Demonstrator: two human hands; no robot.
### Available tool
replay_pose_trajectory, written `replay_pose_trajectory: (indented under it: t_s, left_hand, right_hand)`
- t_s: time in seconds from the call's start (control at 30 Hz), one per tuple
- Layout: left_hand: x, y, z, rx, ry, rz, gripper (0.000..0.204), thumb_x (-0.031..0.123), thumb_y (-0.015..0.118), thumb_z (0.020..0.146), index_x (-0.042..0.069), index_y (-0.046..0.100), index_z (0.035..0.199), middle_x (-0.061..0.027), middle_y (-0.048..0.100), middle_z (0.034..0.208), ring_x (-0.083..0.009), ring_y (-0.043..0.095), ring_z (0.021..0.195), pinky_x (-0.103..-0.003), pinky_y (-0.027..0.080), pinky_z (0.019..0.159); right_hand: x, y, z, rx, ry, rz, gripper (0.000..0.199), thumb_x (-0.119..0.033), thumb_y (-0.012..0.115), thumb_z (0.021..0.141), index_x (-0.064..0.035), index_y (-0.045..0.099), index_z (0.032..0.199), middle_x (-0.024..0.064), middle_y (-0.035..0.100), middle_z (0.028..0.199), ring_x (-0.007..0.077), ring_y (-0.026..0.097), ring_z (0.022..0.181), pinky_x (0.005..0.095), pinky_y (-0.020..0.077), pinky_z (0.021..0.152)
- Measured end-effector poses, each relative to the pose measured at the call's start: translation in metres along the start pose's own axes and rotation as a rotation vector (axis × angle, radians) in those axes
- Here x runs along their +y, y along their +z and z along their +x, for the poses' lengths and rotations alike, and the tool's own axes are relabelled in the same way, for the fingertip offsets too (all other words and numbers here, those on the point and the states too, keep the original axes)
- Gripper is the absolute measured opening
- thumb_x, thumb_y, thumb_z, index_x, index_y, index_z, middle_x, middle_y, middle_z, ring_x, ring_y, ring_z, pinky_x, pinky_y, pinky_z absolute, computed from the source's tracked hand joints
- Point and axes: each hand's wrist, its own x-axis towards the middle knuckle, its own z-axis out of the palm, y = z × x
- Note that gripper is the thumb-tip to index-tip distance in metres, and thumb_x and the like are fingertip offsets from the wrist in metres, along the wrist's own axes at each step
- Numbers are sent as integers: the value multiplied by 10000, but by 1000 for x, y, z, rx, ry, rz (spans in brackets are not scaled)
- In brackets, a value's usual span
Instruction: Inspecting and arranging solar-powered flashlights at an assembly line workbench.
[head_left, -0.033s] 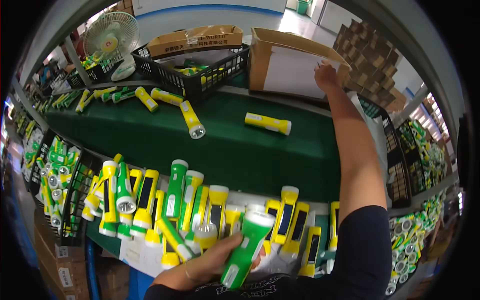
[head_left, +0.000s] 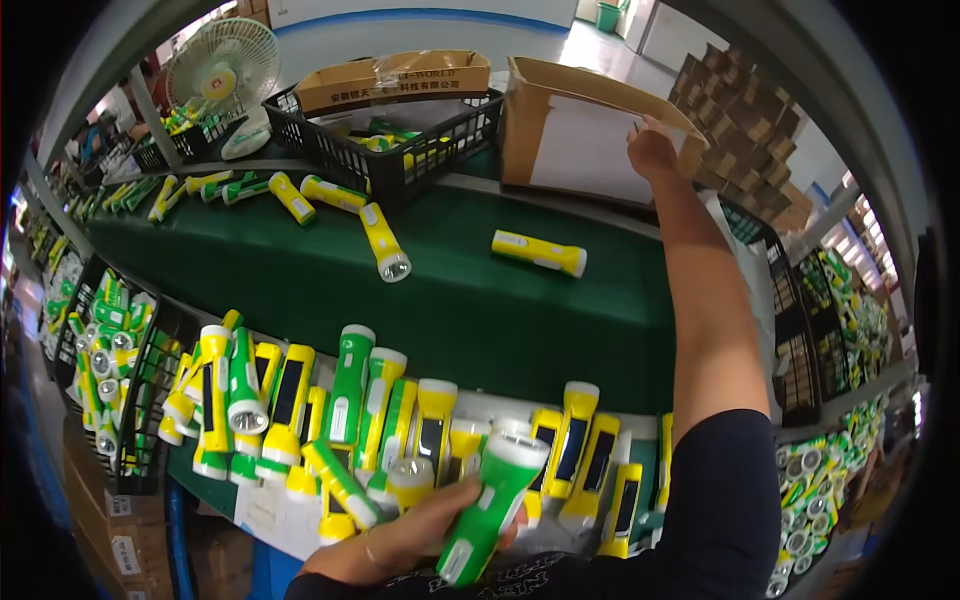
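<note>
My left hand [head_left: 425,525] is wrapped round a green flashlight [head_left: 490,510] with a white head, tilted with its head up and away from me. Stretched far forward, my right hand [head_left: 652,150] is closed at the right part of the white sheet [head_left: 585,150] on a cardboard box [head_left: 525,110]. A thin, pen-like tip shows at its fingers, too small to name surely. Around my left hand, several yellow and green flashlights [head_left: 432,425] stand or lean along the near ledge, some with dark panels. A small yellow flashlight [head_left: 410,480] with a clear lens sits beside my left hand.
Two yellow flashlights lie apart on the green belt [head_left: 450,310], one of them on the right [head_left: 538,253]. Black crates [head_left: 400,165] of flashlights stand behind and at both sides. A fan [head_left: 222,70] is at the back left, stacked cartons [head_left: 735,120] at the back right.
The view has shifted slightly, and my right hand sits a little further left against the white sheet. My left hand keeps its hold on the green flashlight.
</note>
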Motion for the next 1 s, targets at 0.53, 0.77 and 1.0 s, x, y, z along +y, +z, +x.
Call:
replay_pose_trajectory:
  t_s: [0.53, 0.77, 1.0]
  left_hand:
    - [22, -65, 12, -105, 192, -151, 544, 430, 492, 875, 32, 359, 1222, -131, 526, 1068, -203, 535, 872, -323, 447, 778]
    - [10, -33, 12, 13, 27, -121, 423, 328, 405, 942, 34, 348, 1241, -132, 549, 1062, -218, 561, 872, -345, 478, 762]
    - [-29, 20, -3, 202, 80, -142, 404, 321, 411, 941, 65, 370, 1251, -160, 515, 1116, -289, 552, 1006, -488, 503, 810]
  right_hand:
    - [-63, 83, 83, -219, -148, 18, 360, -309, 417, 867, -45, 601, 1027, 155, 492, 1210, 306, 448, 1134, 416, 378, 949]
    - [-54, 43, 30, 357, -447, 177, 312, -288, 405, 898, -59, 616, 905, 172, 602, 989, 355, 553, 946, 445, 441, 816]
    - [-88, -194, -253, -774, -41, 682, 349, -350, 403, 919, -15, 492, 960, 213, 549, 803, 382, 540, 802, 395, 434, 721]
